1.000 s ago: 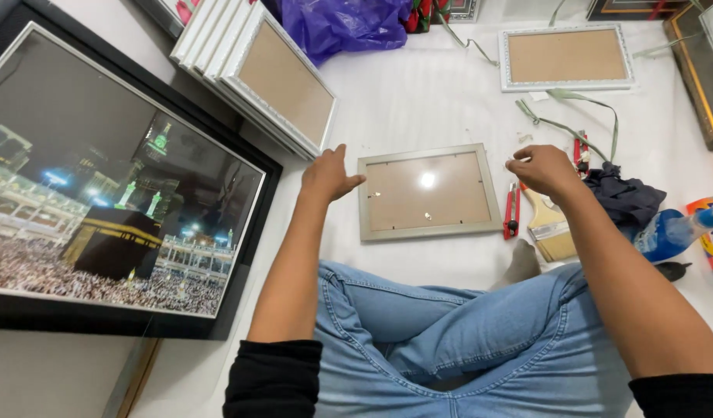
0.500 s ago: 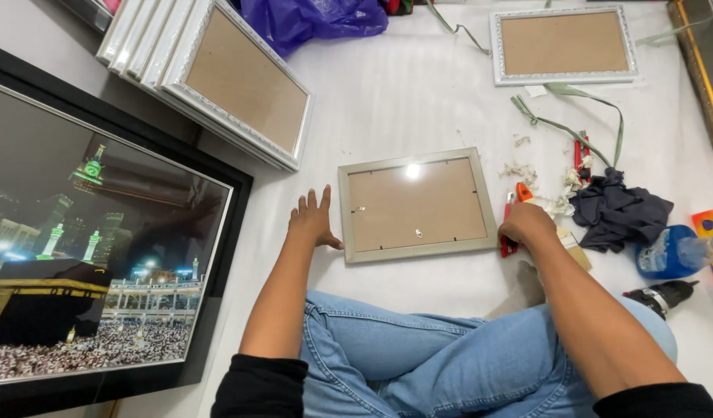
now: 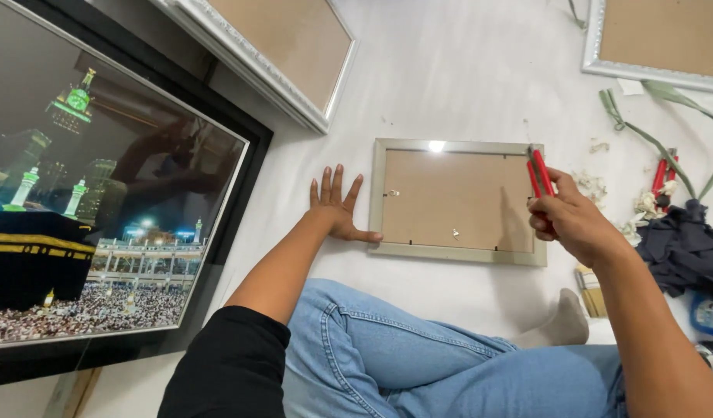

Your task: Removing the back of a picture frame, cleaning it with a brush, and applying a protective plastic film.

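On the white floor, the left hand [image 3: 337, 205] lies spread beside the silver frame [image 3: 457, 201], the right hand [image 3: 573, 224] gripping seemingly red pliers [image 3: 538, 172].

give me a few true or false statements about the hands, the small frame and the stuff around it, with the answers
1. The right hand holds a red-handled tool over the right edge of the small frame. True.
2. The left hand is lifting the small frame off the floor. False: it lies flat on the floor with spread fingers, its thumb against the frame's left edge.
3. The small frame lies with its brown backing board up. True.
4. The large black-framed picture is on the person's right. False: it is on the left.
5. A dark cloth lies right of the right hand. True.
6. The person wears shorts. False: they wear blue jeans.
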